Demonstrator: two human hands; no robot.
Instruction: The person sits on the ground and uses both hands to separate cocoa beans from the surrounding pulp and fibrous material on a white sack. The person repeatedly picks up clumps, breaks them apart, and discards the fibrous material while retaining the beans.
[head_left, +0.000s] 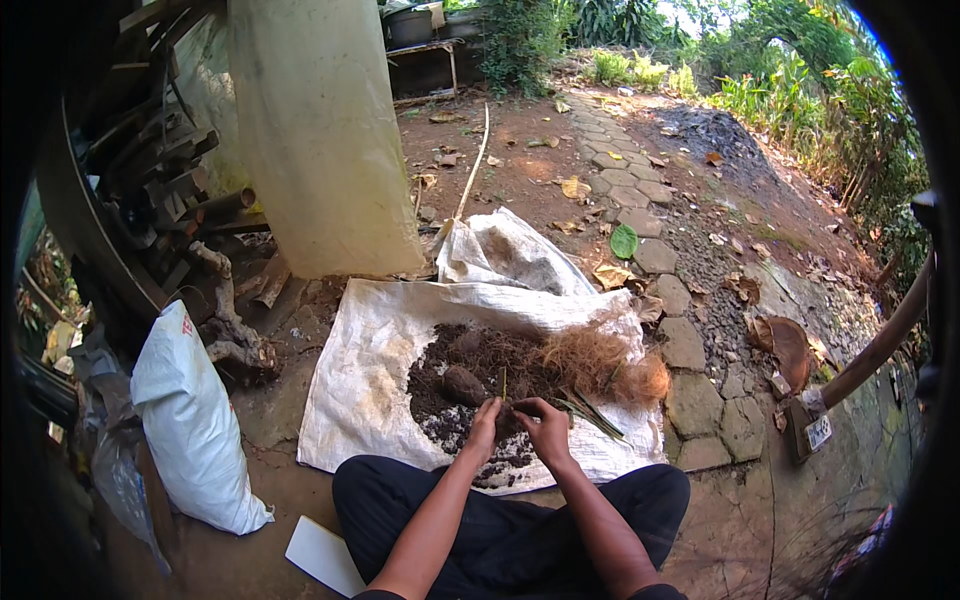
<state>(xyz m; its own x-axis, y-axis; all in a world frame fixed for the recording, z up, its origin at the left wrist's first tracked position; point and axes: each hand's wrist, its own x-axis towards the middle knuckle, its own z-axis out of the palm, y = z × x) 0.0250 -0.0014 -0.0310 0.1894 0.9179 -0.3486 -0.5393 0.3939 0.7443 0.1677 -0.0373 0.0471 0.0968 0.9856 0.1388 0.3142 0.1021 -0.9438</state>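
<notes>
My left hand (485, 429) and my right hand (546, 430) hold a dark clump of soil (508, 424) between them. From its top rises a thin green stem (504, 381). Just beyond my left hand lies a rounded dark brown ball (463, 386), perhaps of soil or fibre. Loose dark soil (433, 365) is spread under both hands on a white woven sack (358, 382). Long narrow green leaves (600, 421) rest beside my right hand. Farther right is a heap of brown coconut fibre (592, 352).
A full white sack (187, 427) stands at left, near a gnarled piece of wood (223, 300). Behind the mat rises a pale pillar (322, 142). Paving stones (686, 345) run along the right. A wooden post (874, 337) stands at far right. A white board (322, 555) lies by my left knee.
</notes>
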